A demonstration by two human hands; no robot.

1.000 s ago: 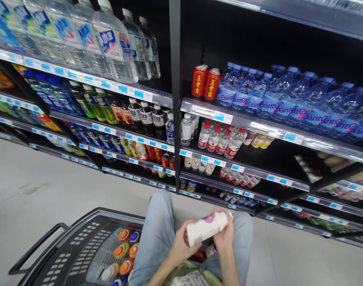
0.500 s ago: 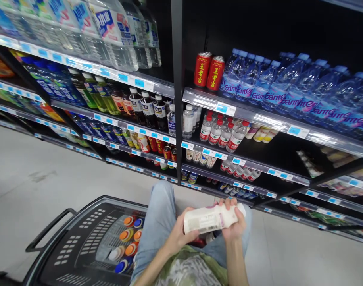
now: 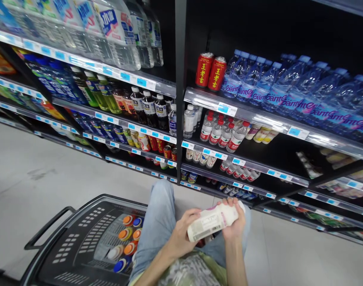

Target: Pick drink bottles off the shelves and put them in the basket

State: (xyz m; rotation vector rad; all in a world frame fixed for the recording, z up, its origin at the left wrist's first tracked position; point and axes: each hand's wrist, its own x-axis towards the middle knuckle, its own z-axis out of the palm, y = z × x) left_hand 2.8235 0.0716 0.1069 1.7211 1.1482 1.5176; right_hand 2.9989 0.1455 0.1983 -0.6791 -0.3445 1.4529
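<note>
Both my hands hold a white plastic drink bottle (image 3: 212,221) lying sideways over my lap. My left hand (image 3: 183,234) grips its base end, fingers curled. Wrapped round the cap end is my right hand (image 3: 233,224), fingers over the top. The bottle's printed label side faces up. My knees in light blue jeans (image 3: 157,222) are under it. To my left stands a dark shopping basket (image 3: 80,246) with several bottles in it, their orange, blue and white caps (image 3: 126,242) showing.
Black store shelves (image 3: 178,119) stand in front, full of drinks: red cans (image 3: 211,73), rows of water bottles (image 3: 288,91), red-capped bottles (image 3: 221,135), large water jugs (image 3: 116,28) at top left. Grey floor (image 3: 35,174) lies to the left and right of me.
The bottle has turned in my hands: the purple-marked side rolled away and the printed label came up. Its cap end now tilts slightly upward. The view shifted a little.
</note>
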